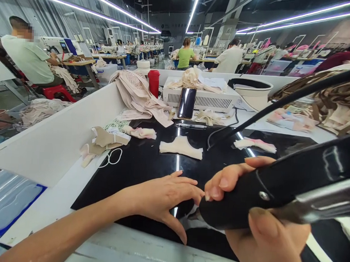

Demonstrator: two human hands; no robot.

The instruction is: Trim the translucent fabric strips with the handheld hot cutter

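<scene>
My right hand (263, 229) is wrapped around a thick black handheld tool (236, 200) with a metal lever along its side; its exact kind does not show. The tool's front end points down at the glossy black board (137, 183), and its tip is mostly hidden. My left hand (168, 197) reaches over the board with fingers stretched and thumb apart, fingertips close to the tool's front. Some pale material shows faintly beneath the tool. Beyond my hands lies a cream cut fabric piece (180, 147), flat on the board.
Beige scraps with white cord (110, 137) lie at left, a pinkish fabric strip (255, 144) at right. Behind stand a phone (187, 103), a vented white box (200, 97) and a red cup (153, 83). A black cable (282, 107) crosses the right side. Several people work at machines beyond.
</scene>
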